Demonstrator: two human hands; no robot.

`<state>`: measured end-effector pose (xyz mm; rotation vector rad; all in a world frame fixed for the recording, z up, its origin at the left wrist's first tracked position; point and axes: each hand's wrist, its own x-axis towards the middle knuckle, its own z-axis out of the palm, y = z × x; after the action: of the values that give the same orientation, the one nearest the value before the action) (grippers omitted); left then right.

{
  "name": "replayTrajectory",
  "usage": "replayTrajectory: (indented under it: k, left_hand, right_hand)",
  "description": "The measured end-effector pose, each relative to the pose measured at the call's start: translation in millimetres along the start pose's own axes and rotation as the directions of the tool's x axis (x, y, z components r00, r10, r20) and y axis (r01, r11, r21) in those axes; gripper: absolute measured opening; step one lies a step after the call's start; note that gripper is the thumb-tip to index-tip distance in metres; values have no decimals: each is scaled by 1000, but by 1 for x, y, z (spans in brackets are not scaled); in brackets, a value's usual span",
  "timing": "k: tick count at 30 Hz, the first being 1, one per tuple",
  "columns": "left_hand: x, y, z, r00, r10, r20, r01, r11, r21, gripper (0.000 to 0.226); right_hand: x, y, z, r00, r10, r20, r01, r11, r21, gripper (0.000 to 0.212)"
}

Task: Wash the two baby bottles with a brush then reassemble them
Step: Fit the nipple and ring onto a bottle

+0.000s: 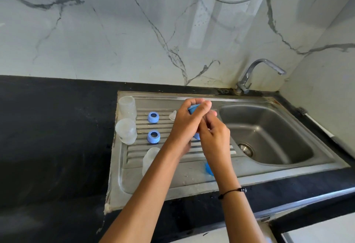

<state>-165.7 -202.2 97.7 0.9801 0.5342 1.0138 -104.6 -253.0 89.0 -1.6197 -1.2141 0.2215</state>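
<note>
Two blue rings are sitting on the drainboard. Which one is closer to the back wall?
The upper blue ring, beside the small clear teat, is closer to the wall. The other blue ring lies nearer the person, level with the domed clear cap on the drainboard's left edge.

The sink basin [269,137] at three o'clock lies open beneath the tap [257,73]. At nine o'clock, clear bottles [126,119] and blue rings [153,127] crowd the drainboard [172,181]; the dark worktop [48,137] beyond them lies bare.

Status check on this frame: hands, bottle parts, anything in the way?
Left hand grips blue part; right hand pinching at it. Two blue rings on drainboard. Nothing blocking.
</note>
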Motion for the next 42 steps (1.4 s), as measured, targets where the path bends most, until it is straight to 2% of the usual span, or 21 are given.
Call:
replayTrajectory:
  k: [3,6,11,15,18,20,23,26,28,29,31,33,36,37,39,42]
  left_hand:
    - [3,-1,7,992,-96,-78,84,985,-150,23]
    - [8,-3,8,972,-199,-122,166,957,-238,35]
    - [15,-4,6,943,-324,-77,284,903,-322,45]
    - [19,-13,-2,945,-325,-25,294,883,-364,46]
    - [22,-16,-5,934,-357,-3,331,870,-364,55]
    - [21,-12,-5,910,-414,23,392,842,-371,59]
    - [16,-8,-7,889,-455,50,429,789,-441,52]
    - [16,-16,-11,899,-439,13,398,802,-446,51]
    - [16,-16,-13,902,-432,6,395,820,-414,54]
    - [16,-16,-15,907,-421,-2,387,836,-390,52]
    - [17,-16,-19,926,-375,-44,337,874,-350,45]
    - [19,-14,-19,941,-326,-90,286,909,-303,43]
    - [21,-9,-14,950,-290,-118,256,936,-243,38]
    - [21,-6,-12,953,-276,-123,241,941,-239,36]
    - [20,-3,-10,960,-253,-121,220,947,-235,33]
    - [19,-3,-10,961,-249,-117,217,947,-236,33]
  right_hand:
    - [-3,1,9,996,-52,-77,53,999,4,31]
    - [-3,1,14,981,-137,-140,129,990,-63,32]
    - [-1,5,16,947,-253,-198,228,964,-139,31]
    - [2,3,16,871,-449,-198,356,855,-376,29]
    - [2,6,15,828,-524,-199,423,817,-393,29]
    - [1,9,16,847,-490,-205,404,845,-352,30]
    - [0,12,19,924,-343,-168,300,924,-235,31]
    - [3,12,19,992,-86,-91,69,982,-174,29]
    - [7,8,15,998,35,-56,-43,986,-162,14]
    - [7,5,13,998,38,-42,-46,982,-184,17]
    - [6,3,11,998,-54,27,59,965,-256,31]
    - [6,3,10,977,-183,104,208,925,-318,24]
    - [13,5,9,940,-341,25,324,865,-383,5]
    - [15,6,9,934,-355,-27,325,880,-348,7]
    - [18,7,9,952,-292,-89,268,940,-211,11]
    - [21,8,11,977,-189,-99,180,979,-95,9]
